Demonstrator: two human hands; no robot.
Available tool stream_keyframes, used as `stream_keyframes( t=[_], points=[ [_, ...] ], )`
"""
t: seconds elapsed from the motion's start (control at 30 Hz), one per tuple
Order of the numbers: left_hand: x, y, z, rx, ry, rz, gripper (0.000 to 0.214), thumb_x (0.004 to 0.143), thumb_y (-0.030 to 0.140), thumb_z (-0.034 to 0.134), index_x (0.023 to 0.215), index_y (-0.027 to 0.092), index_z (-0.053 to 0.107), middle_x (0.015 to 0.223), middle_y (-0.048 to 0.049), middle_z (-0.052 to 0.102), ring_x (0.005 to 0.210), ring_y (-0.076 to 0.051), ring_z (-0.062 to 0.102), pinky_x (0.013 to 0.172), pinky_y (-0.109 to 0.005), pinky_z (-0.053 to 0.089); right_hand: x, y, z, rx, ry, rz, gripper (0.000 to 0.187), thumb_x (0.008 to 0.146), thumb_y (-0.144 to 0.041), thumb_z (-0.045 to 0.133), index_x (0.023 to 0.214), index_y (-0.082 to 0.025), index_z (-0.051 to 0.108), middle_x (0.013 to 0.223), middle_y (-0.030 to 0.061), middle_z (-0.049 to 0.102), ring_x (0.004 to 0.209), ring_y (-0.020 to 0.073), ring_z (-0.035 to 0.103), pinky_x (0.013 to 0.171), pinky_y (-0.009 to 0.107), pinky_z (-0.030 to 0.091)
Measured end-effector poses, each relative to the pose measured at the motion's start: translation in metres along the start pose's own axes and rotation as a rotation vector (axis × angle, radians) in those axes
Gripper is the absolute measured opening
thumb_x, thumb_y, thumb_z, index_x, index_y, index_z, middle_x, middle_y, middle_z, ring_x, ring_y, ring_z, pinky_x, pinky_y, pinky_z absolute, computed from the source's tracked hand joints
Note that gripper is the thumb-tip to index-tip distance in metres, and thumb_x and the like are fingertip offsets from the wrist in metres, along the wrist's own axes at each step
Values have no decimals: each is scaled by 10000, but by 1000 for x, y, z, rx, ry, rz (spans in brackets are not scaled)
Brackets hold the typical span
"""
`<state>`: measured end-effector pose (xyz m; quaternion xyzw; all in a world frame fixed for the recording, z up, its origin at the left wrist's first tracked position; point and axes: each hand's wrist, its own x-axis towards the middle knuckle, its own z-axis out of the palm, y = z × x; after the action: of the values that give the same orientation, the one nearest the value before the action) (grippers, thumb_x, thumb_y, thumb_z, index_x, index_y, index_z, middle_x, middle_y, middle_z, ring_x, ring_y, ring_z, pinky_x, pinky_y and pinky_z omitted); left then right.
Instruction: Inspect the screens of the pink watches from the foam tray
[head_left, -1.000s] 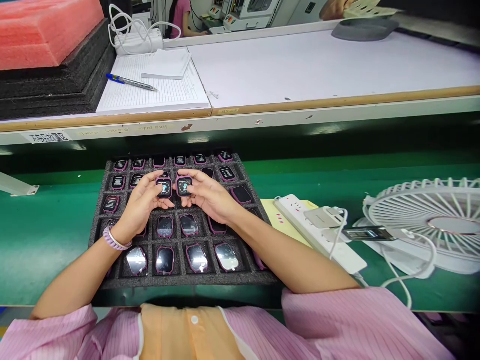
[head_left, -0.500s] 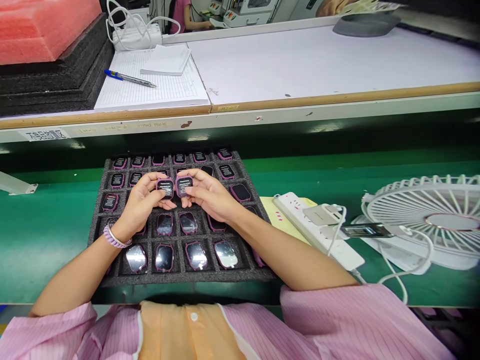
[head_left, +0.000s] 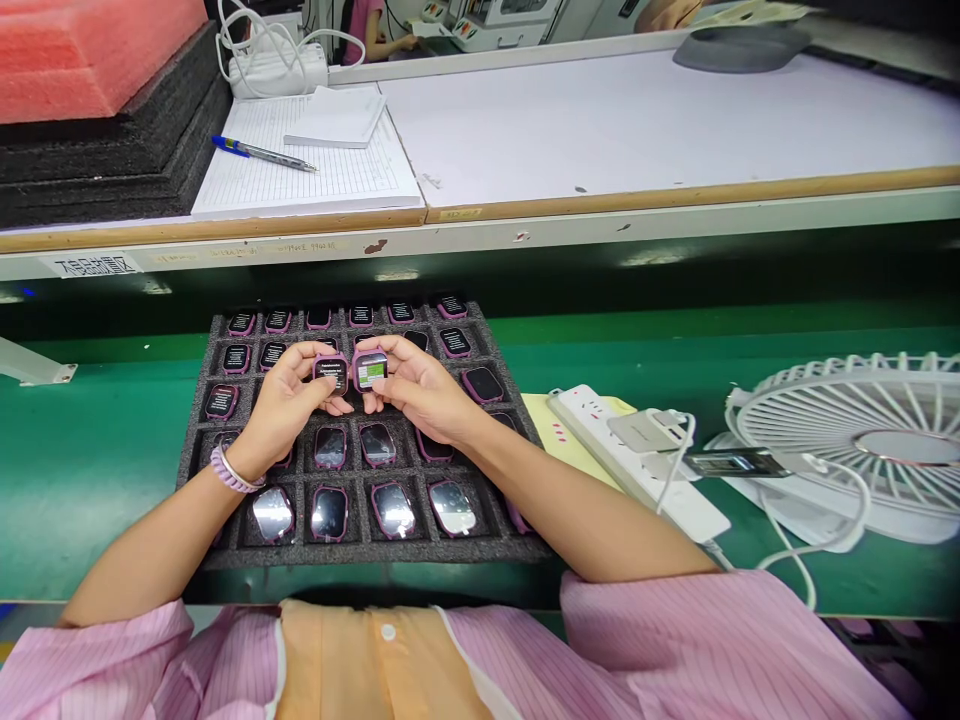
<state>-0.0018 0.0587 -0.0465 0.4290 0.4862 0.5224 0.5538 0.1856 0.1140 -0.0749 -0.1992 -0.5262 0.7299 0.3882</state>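
Observation:
My left hand [head_left: 294, 390] grips a purple-framed smartwatch [head_left: 331, 371] whose dark screen shows white text, with the thumb on its face. In my right hand [head_left: 411, 383] is a second smartwatch [head_left: 370, 368], its screen lit with white and green areas and the thumb at its lower edge. The two watches are held side by side above a dark foam tray [head_left: 300, 553]. Several more purple-framed watches sit in the tray's compartments, such as one watch [head_left: 392, 508] in the front row. Some of those screens show text, others are dark and reflective. My hands hide part of the middle rows.
Right of the tray, a white power strip [head_left: 637, 460] with plugged-in adapters lies beside a white fan [head_left: 862, 440]. On the raised shelf are a pen [head_left: 264, 154], lined paper [head_left: 300, 185] and stacked black foam [head_left: 112, 170]. A person [head_left: 367, 30] sits beyond the shelf.
The screen of the watch in my right hand has gone from white text on black to a white and green display. Both hands stay in nearly the same place.

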Motion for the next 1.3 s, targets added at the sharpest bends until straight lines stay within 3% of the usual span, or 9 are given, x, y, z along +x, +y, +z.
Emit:
stream_keyframes(
  t=[0.47, 0.57, 0.73, 1.0, 1.3],
  points=[
    [0, -3, -1, -46, -35, 20, 543, 674, 168, 779, 1161, 172, 539, 1045, -1, 662, 683, -126, 750, 682, -212, 650, 0, 0, -2, -22, 5, -30, 496, 779, -196, 778, 1228, -210, 568, 979, -15, 646, 696, 113, 650, 659, 256, 528],
    [0, -3, -1, -44, -34, 4, 521, 707, 206, 794, 1160, 175, 537, 1072, -14, 675, 689, -139, 758, 685, -232, 661, 0, 1, -1, -22, 23, -41, 497, 764, -195, 821, 1198, -216, 578, 1013, -16, 635, 672, 96, 620, 652, 252, 546],
    [-2, 0, -2, -63, -49, -39, 460, 814, 403, 753, 1147, 156, 553, 878, -3, 687, 658, -179, 757, 643, -259, 658, 1, 2, 0, 44, 79, 33, 398, 861, -378, 822, 1140, -202, 601, 840, -31, 619, 601, 105, 583, 567, 236, 512],
    [-3, 4, 0, -71, -57, -51, 478, 736, 327, 744, 1146, 153, 569, 956, -9, 702, 684, -203, 771, 664, -273, 661, 0, 2, 0, 31, 74, 11, 456, 816, -373, 891, 1126, -202, 603, 839, -35, 622, 596, 98, 565, 566, 226, 495],
    [-3, 1, -2, -37, -62, -41, 449, 780, 332, 772, 1139, 170, 556, 959, -16, 704, 667, -189, 767, 655, -272, 664, 0, 1, 1, -15, 72, 4, 441, 820, -364, 876, 1121, -205, 595, 912, -21, 635, 585, 88, 543, 554, 243, 487]
  ],
)
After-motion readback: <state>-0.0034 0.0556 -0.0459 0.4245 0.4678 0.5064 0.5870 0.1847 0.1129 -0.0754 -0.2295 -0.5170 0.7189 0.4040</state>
